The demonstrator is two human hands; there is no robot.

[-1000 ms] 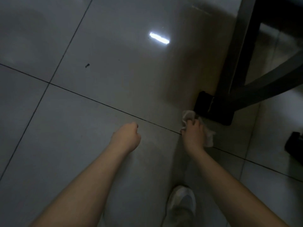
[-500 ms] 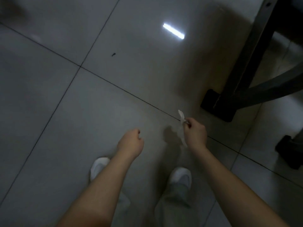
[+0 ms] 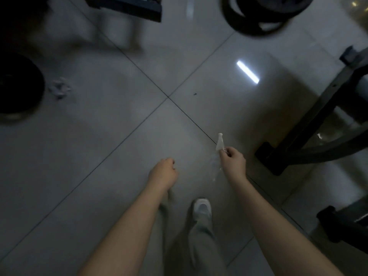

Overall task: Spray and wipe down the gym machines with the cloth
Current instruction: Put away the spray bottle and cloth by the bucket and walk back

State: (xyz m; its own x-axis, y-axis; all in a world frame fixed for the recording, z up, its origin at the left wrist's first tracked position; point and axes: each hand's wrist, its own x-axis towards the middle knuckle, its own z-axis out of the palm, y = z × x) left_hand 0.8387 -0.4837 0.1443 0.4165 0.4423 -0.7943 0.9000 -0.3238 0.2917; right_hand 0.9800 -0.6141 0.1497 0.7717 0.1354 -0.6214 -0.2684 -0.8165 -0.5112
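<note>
Item: cloth (image 3: 219, 142), small, pale, thin. Location: pinched in your right hand (image 3: 233, 161), one end poking up above the knuckles, the rest trailing down beside the wrist, clear of the floor (image 3: 99, 156).

Item: right-hand grip. State: fingers closed on the cloth at one edge only.

Item: left hand (image 3: 163, 174). State: curled into a loose fist, nothing visible in it. No spray bottle in view.

Item: machine frame (image 3: 310, 126), dark metal, just to your right, its black foot (image 3: 268, 159) resting on the tiles near the cloth hand.

Item: weight plates (image 3: 258, 14), dark, at the far edge; blurred.

Item: crumpled pale scrap (image 3: 58, 89) on the floor, far left; too blurred to identify.

Handling note: the step appears to be carrying the cloth between surfaces. Before wiping, bunch more of it into your palm so a flat pad meets the metal; a dangling strip will likely skip along the tube. You would probably need the sprayer first.
</note>
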